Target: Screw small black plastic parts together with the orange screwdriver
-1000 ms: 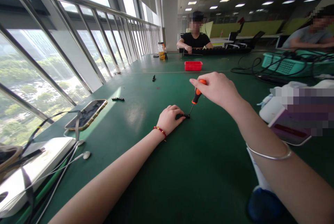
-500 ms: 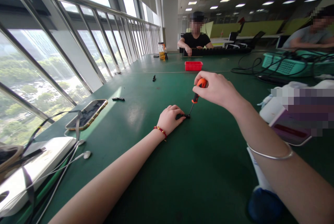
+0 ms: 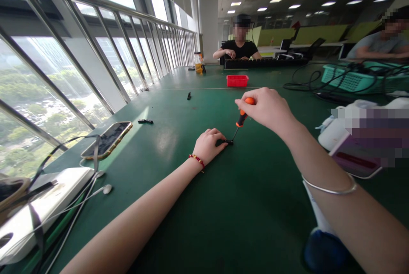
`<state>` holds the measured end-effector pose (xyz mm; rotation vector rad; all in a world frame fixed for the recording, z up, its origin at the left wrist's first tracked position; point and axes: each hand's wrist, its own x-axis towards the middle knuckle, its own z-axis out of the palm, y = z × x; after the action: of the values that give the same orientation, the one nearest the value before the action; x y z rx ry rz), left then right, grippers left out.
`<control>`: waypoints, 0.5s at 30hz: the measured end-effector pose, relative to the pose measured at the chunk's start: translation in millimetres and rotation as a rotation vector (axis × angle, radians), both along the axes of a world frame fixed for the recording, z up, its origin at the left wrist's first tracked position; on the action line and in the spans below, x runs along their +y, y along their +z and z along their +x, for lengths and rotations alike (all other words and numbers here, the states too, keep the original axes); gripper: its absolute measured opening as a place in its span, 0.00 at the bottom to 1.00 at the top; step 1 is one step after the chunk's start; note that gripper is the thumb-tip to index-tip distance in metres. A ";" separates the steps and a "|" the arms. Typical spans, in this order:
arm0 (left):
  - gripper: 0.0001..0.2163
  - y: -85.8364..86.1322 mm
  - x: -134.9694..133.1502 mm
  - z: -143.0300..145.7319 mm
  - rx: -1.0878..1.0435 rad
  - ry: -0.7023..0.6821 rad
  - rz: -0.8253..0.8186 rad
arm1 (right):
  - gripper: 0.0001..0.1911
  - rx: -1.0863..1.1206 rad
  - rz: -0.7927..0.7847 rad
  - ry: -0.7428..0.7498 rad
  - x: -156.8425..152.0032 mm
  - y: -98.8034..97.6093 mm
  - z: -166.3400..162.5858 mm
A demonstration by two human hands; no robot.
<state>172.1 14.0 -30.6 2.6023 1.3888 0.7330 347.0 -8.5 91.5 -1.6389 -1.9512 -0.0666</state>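
My left hand [image 3: 209, 145] rests on the green table [image 3: 255, 214] and pinches a small black part [image 3: 228, 142] flat against it. The part's exact kind is too small to make out. Above and to the right, my right hand [image 3: 266, 105] has its fingers closed round the top of an orange-and-black screwdriver [image 3: 243, 115]. The screwdriver leans with its handle to the right, and its tip meets the right end of the black part. Two similar black pieces lie apart on the table, one at the left [image 3: 145, 121] and one farther back [image 3: 189, 95].
A phone [image 3: 107, 139], earphones [image 3: 107, 188] and a white box [image 3: 47, 210] lie at the left by the railing. A red tray [image 3: 237, 81] stands ahead. A teal basket [image 3: 351, 79] with cables is at the right. Two people sit beyond.
My right hand's fingers have shifted slightly on the screwdriver handle, with the thumb and forefinger reaching farther left. My left hand and the black part stay in place. The person opposite has drawn a hand back.
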 end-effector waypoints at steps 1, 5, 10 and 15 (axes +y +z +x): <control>0.08 0.1 -0.2 0.2 -0.001 0.002 0.000 | 0.11 0.003 0.004 0.001 0.1 0.0 0.1; 0.07 0.3 -0.4 1.5 0.002 0.019 0.001 | 0.10 -0.004 -0.020 0.002 1.5 -1.3 0.0; 0.07 -0.3 0.7 2.1 0.008 0.029 0.001 | 0.15 0.009 -0.004 -0.007 3.9 -3.2 0.4; 0.08 -0.1 1.1 2.1 0.009 0.023 0.003 | 0.10 0.006 0.002 -0.009 4.0 -3.1 -0.7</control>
<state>174.1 15.1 -30.8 2.5997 1.4235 0.7274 346.3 -4.5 88.4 -1.6450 -1.9382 -0.0669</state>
